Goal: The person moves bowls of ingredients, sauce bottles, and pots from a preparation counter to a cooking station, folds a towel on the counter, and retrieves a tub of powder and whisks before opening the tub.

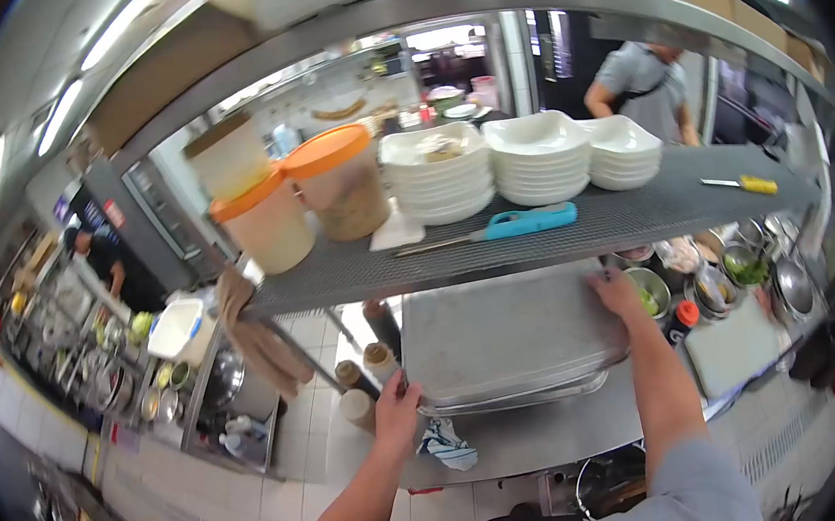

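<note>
A large metal tray (515,336) lies face down or covers another tray on the steel counter (545,439), below the shelf. My left hand (397,411) grips the tray's front left corner, thumb and fingers closed on its edge. At the right edge, my right hand (617,294) rests against the tray with its fingers partly hidden by the rim. A second tray edge (551,393) shows beneath the first. A striped cloth (447,444) lies just in front of the trays. Brown-topped bottles (379,361) stand to the left of them.
The shelf (359,274) above holds orange-lidded tubs (338,183), stacked white bowls (437,173), a blue-handled tool (529,221) and a yellow-handled knife (757,185). Food bowls (648,291) and a cutting board (734,345) are at right. Two people (650,87) stand farther off.
</note>
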`<state>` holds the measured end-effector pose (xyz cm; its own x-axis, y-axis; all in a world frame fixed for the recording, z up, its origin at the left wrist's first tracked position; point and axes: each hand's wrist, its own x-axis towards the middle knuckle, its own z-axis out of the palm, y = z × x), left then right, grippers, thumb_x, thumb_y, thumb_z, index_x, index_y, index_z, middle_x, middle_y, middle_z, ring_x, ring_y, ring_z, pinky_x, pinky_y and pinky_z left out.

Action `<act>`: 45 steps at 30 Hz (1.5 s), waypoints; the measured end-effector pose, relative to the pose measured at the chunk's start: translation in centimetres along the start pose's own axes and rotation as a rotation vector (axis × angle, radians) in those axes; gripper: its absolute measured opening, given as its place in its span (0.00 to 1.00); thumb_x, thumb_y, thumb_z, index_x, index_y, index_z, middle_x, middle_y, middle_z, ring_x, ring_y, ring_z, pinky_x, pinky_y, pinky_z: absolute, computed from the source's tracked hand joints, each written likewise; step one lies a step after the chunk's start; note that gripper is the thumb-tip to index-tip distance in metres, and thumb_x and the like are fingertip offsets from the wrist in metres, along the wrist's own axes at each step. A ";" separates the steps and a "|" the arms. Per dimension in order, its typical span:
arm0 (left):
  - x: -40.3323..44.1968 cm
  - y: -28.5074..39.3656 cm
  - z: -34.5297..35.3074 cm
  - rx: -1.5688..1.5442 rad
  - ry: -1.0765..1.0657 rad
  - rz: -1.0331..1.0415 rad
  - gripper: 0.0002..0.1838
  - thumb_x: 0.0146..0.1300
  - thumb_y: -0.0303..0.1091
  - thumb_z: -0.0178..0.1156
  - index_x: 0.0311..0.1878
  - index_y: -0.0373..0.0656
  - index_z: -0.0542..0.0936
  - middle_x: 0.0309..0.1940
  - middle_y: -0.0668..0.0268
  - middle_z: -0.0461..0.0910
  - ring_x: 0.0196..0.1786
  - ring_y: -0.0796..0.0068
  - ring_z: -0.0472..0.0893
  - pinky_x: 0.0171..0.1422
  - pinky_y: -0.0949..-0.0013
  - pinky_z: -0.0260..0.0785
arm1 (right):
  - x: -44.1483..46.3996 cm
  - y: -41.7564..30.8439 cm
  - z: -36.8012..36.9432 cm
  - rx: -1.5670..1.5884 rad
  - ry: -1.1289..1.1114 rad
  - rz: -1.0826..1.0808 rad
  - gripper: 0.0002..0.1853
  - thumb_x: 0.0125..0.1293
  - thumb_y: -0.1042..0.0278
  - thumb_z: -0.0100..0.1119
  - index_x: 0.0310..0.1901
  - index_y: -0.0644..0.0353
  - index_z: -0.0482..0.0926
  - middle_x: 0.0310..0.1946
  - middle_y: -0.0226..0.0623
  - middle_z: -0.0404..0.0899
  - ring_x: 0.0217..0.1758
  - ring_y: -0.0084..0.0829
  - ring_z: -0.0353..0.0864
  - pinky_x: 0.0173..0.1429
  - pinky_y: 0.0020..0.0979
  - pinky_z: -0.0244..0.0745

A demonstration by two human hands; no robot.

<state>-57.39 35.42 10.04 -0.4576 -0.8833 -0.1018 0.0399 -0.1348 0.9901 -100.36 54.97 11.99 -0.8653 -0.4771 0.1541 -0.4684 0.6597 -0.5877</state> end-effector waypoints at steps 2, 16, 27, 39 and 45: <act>-1.5 1.1 0.4 0.001 -0.002 0.056 0.29 0.71 0.30 0.61 0.72 0.30 0.67 0.50 0.64 0.80 0.48 0.79 0.78 0.53 0.74 0.72 | -0.6 -0.9 -1.8 0.046 0.044 -0.020 0.40 0.66 0.37 0.59 0.63 0.71 0.75 0.56 0.62 0.80 0.62 0.56 0.79 0.66 0.45 0.72; -17.7 -4.5 -4.8 -0.032 -0.433 0.031 0.32 0.72 0.32 0.60 0.76 0.40 0.62 0.49 0.63 0.77 0.47 0.76 0.76 0.55 0.68 0.72 | -25.6 10.0 -18.1 0.928 -0.139 0.216 0.23 0.76 0.56 0.54 0.63 0.66 0.75 0.56 0.41 0.81 0.59 0.32 0.78 0.63 0.33 0.72; -24.7 -4.4 4.7 -0.063 -1.171 0.129 0.35 0.70 0.29 0.60 0.78 0.47 0.59 0.53 0.63 0.74 0.53 0.73 0.75 0.62 0.66 0.70 | -60.2 7.1 -46.9 0.578 0.264 0.159 0.41 0.64 0.53 0.68 0.72 0.66 0.62 0.68 0.43 0.70 0.72 0.39 0.69 0.77 0.41 0.61; -22.9 -9.4 22.6 0.439 -1.355 0.269 0.21 0.68 0.29 0.62 0.64 0.41 0.77 0.50 0.63 0.81 0.51 0.72 0.80 0.59 0.66 0.72 | -62.9 5.6 -50.3 -0.495 0.726 0.210 0.25 0.68 0.68 0.63 0.66 0.65 0.74 0.62 0.39 0.77 0.65 0.32 0.75 0.71 0.32 0.66; -18.9 -12.6 35.6 0.955 -1.287 0.779 0.29 0.64 0.34 0.64 0.68 0.41 0.72 0.60 0.53 0.75 0.64 0.54 0.75 0.69 0.56 0.68 | -55.8 25.8 -43.4 -0.687 0.438 0.395 0.17 0.53 0.81 0.62 0.47 0.64 0.76 0.46 0.49 0.78 0.55 0.54 0.77 0.59 0.45 0.74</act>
<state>-80.84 69.77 2.96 -0.9438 0.3279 0.0413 0.3002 0.7982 0.5222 -71.89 123.80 22.70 -0.9104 0.0285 0.4128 -0.0052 0.9968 -0.0803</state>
